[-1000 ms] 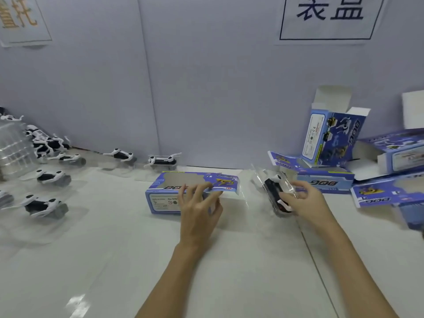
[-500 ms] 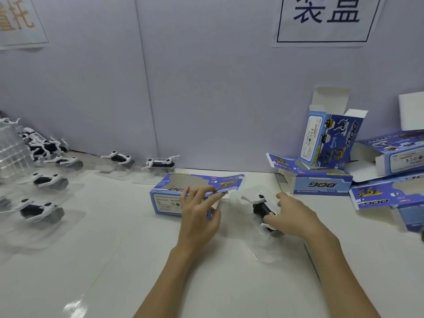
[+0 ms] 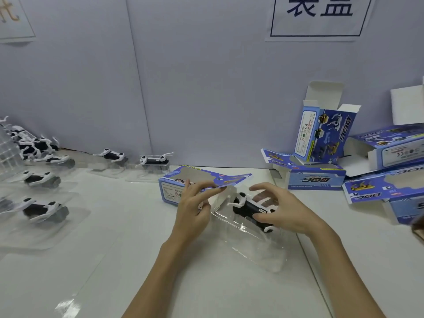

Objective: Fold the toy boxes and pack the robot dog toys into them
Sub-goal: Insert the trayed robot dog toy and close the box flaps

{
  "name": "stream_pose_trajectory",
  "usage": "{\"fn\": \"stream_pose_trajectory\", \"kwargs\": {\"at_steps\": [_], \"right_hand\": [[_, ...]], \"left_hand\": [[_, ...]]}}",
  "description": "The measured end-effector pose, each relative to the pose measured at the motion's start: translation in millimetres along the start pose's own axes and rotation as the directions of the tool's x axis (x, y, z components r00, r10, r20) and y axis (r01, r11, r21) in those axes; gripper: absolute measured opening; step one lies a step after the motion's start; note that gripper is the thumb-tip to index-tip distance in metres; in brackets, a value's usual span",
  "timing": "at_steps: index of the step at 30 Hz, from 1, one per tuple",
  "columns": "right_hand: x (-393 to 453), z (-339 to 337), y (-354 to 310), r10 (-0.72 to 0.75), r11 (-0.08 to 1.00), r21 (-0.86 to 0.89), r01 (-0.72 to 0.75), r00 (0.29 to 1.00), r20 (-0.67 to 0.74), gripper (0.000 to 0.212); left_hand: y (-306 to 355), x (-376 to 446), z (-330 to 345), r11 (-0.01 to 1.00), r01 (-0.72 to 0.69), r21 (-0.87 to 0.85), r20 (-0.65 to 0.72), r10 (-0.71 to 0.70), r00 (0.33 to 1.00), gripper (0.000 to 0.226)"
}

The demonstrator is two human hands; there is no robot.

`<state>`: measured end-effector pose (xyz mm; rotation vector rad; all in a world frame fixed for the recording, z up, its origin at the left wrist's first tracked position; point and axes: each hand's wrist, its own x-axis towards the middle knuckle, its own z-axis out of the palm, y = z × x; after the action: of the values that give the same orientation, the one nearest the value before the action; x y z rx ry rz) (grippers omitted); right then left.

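So our left hand [image 3: 191,210] was at the open right end of the box [image 3: 183,187], fingers [image 3: 207,188] curled and pinching the edge of the top flap, which was lifted a bit. The box lay flat on the white table [image 3: 114,260], long side toward us, mouth facing right. Our right hand [image 3: 284,212] gripped the dog [image 3: 249,206] in its clear tray [image 3: 250,237], thumb on the near side and fingers arched over the back. The tray's left edge sat just beside the box mouth, touching or almost, we couldn't tell. Its near end stuck out toward us over bare table.

Room-wise, the table in front of us was wide open. Left side had more dogs [image 3: 41,210] on clear trays, well apart from the box. Right side was crowded: a standing box [image 3: 325,136] with flaps up against the wall [image 3: 206,88], and flat boxes [image 3: 316,179] near our right hand.
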<state>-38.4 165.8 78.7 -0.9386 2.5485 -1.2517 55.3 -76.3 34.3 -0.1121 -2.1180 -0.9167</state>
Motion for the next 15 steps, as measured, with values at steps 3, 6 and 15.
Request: {"fn": "stream_pose_trajectory", "kwargs": {"at_steps": [3,6,15], "right_hand": [[1,1,-1,-0.028,1.000,0.000,0.028,1.000,0.007,0.060],[2,3,2,0.007,0.999,-0.047,-0.006,1.000,0.022,0.063],[8,5,12,0.112,0.972,-0.198,-0.127,0.990,-0.087,0.061]], "left_hand": [[2,0,-3,0.995,0.028,-0.096,-0.005,-0.029,1.000,0.064],[8,-1,-4,0.990,0.026,-0.142,0.007,-0.025,1.000,0.063],[15,-5,2,0.997,-0.030,-0.069,0.081,0.035,0.996,0.061]]}}
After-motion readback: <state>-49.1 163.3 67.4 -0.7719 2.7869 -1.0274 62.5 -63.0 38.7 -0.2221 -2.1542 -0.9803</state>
